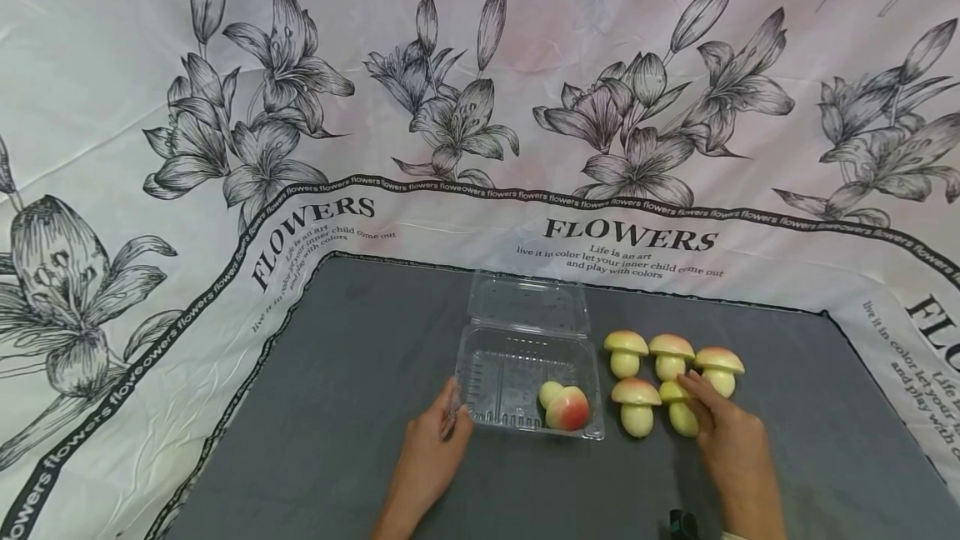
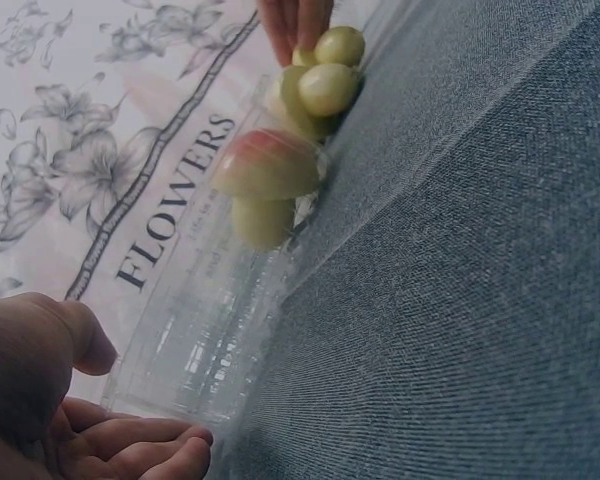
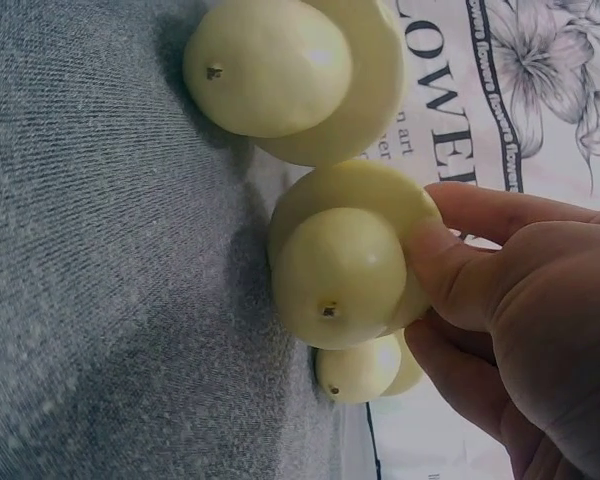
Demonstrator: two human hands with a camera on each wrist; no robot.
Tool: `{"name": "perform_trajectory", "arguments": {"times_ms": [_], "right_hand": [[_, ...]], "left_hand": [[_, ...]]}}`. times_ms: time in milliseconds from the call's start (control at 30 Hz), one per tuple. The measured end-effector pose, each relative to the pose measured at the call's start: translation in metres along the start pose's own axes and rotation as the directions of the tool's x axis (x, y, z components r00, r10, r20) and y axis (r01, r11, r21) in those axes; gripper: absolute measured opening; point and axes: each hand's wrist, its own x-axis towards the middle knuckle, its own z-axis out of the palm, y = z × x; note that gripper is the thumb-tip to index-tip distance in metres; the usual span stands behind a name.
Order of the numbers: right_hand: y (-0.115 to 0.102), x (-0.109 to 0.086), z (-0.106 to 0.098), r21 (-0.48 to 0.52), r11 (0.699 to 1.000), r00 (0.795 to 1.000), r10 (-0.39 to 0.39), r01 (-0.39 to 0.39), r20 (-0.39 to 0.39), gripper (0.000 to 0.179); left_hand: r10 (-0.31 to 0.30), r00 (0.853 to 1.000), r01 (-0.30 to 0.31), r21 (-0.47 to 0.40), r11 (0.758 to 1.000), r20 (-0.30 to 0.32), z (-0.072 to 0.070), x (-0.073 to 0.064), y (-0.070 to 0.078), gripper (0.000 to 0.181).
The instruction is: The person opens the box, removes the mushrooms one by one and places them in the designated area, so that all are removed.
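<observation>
A clear plastic clamshell container [image 1: 487, 369] lies on the grey cloth with its lid [image 1: 528, 307] folded back. My left hand [image 1: 433, 444] holds its left side between thumb and fingers, near the front corner. Inside, at the front right, one toy mushroom [image 1: 567, 409] lies on its side, its cap red and yellow. To the right of the container, my right hand [image 1: 733, 432] pinches the cap of a pale yellow-green mushroom [image 3: 340, 275] in the nearer row. Part of that cap is hidden by the fingers in the head view.
Beside the held one sits another mushroom [image 1: 637, 408]. Behind them stands a row of three: left [image 1: 626, 354], middle [image 1: 671, 357] and right [image 1: 719, 371]. A flower-printed sheet [image 1: 465, 223] borders the grey surface [image 1: 360, 357] at the back and sides. A small dark object [image 1: 682, 523] shows at the bottom edge.
</observation>
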Motion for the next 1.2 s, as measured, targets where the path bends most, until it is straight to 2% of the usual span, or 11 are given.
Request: {"name": "perform_trajectory", "arguments": {"times_ms": [333,667,900,1200], "right_hand": [[0.000,0.002,-0.004,-0.011,1.000,0.999,-0.027,0.027,-0.023,0.039],[-0.002,-0.001,-0.015,-0.054,0.997,0.993,0.066,-0.061,0.096,0.039],[-0.005,-0.004,-0.017,-0.063,0.998,0.999,0.031,-0.028,0.042,0.043],[-0.012,-0.003,-0.021,-0.080,0.995,0.998,0.056,-0.053,0.041,0.038]], "left_hand": [[0.027,1.000,-0.027,0.001,1.000,-0.012,-0.001,-0.001,0.001,0.055],[0.048,0.999,-0.048,-0.024,0.999,-0.009,0.000,-0.002,0.000,0.055],[0.036,0.999,-0.036,-0.028,0.999,-0.003,-0.001,-0.003,0.000,0.055],[0.035,0.999,-0.035,-0.017,0.999,-0.019,0.000,-0.002,-0.001,0.054]]}}
